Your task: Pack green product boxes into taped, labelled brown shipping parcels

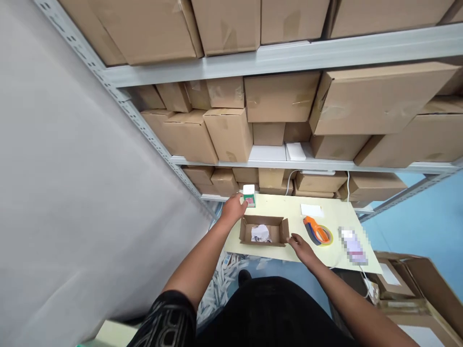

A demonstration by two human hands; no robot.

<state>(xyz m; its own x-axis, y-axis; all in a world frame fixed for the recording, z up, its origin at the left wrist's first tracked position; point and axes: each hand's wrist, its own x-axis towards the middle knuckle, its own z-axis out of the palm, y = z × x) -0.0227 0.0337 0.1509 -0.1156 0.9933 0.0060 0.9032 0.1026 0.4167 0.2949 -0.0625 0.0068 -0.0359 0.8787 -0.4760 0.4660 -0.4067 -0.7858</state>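
A small green and white box (249, 196) stands near the back left of the table. My left hand (233, 209) closes on its left side, with the thumb in front and the other fingers partly hidden. Below it lies an open brown cardboard box (247, 231) with crumpled white paper (260, 233) inside. My right hand (302, 248) is at the right end of the cardboard box, its fingers closed at the edge of the end flap.
On the pale yellow table (267, 204) lie an orange tape dispenser (314, 229), a white card (311, 210) and a pixelated phone-like object (353, 246) with a cable. Shelves of cardboard boxes (227, 135) rise behind. More open cartons (430, 279) stand at lower right; paper scraps (217, 289) cover the floor.
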